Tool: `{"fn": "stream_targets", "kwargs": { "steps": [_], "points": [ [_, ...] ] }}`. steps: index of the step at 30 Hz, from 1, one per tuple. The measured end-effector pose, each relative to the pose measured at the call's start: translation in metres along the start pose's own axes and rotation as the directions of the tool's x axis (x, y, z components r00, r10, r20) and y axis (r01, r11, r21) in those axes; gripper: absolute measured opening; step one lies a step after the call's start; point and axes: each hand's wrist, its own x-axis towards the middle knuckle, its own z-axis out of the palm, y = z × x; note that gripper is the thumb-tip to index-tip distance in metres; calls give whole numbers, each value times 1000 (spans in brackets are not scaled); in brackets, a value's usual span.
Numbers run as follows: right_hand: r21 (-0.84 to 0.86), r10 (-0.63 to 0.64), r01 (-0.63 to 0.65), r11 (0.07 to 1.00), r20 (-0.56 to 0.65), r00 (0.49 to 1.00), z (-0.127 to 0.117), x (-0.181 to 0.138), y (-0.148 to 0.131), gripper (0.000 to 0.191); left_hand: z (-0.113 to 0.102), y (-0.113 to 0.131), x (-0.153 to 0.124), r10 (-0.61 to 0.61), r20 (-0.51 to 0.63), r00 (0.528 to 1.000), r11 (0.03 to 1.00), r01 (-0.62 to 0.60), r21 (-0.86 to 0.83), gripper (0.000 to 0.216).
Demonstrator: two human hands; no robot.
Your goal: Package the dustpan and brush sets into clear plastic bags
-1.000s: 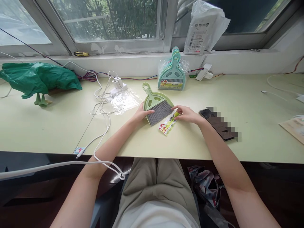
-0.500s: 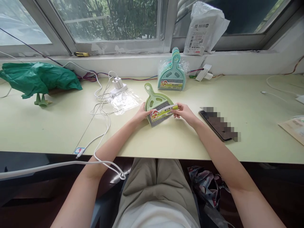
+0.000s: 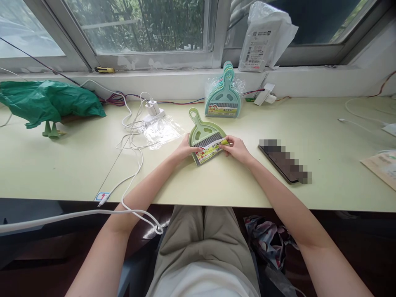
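Observation:
A light green dustpan (image 3: 202,130) with a grey-bristled brush nested in it is held tilted just above or on the tabletop, handle to the upper left. A printed paper label (image 3: 210,151) lies across the bristles. My left hand (image 3: 183,149) grips the dustpan's left side, its thumb pressing the left end of the label. On the other side, my right hand (image 3: 237,149) is closed at the right edge, pinching the label's right end between thumb and fingers. The fingers behind the pan are hidden.
Behind stands a stack of wrapped turquoise dustpans (image 3: 224,97). A phone (image 3: 278,163) lies right. Clear plastic film (image 3: 162,132), white cables (image 3: 133,152) and a charger (image 3: 152,108) are left, with a green plastic bag (image 3: 51,101) beyond. A white package (image 3: 262,41) stands on the sill.
My right hand has moved slightly left, closer to the dustpan. The label's right end, which stuck out past the pan, now lies lower and nearer its edge. My left hand keeps its grip.

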Motion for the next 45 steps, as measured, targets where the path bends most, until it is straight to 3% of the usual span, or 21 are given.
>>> {"fn": "stream_targets", "kwargs": {
  "steps": [4, 8, 13, 16, 18, 21, 23, 25, 32, 45],
  "points": [
    [-209, -72, 63, 976, -33, 997, 2, 0, 4, 23, 1, 1, -1, 3, -30, 1000, 1000, -3, -21, 81],
    [-448, -88, 4, 894, -166, 982, 0, -1, 1, 23, 1, 4, -2, 18, -45, 999, 998, -21, -57, 75],
    [-444, 9, -128, 887, -262, 965, -7, 1, 4, 30, -1, 3, 0, 8, -65, 998, 994, -15, -111, 77],
    [-305, 63, -152, 940, -284, 957, -8, 5, 8, 42, -4, 1, 1, 20, -87, 996, 989, -33, -147, 80],
    [-73, 125, -144, 987, -222, 967, -5, 5, 7, 49, -6, 0, 2, 35, -90, 995, 985, -50, -165, 82],
    [288, 147, -152, 946, 38, 988, 4, 2, 0, 52, -7, 1, 1, 49, -81, 996, 982, -63, -179, 83],
    [377, 83, -154, 913, 197, 977, 12, -3, -7, 49, -6, 2, 0, 46, -66, 997, 982, -57, -181, 80],
    [407, 42, -151, 901, 265, 963, 19, -7, -12, 46, -5, 5, -1, 39, -37, 999, 984, -45, -171, 76],
    [531, 96, -194, 825, 206, 974, 26, -12, -18, 42, -8, 7, -2, 15, 6, 1000, 995, -14, -99, 68],
    [586, 114, -112, 803, 34, 993, 25, -7, -9, 51, 0, 8, -4, 127, 65, 990, 980, -136, 146, 75]
  ]
}}
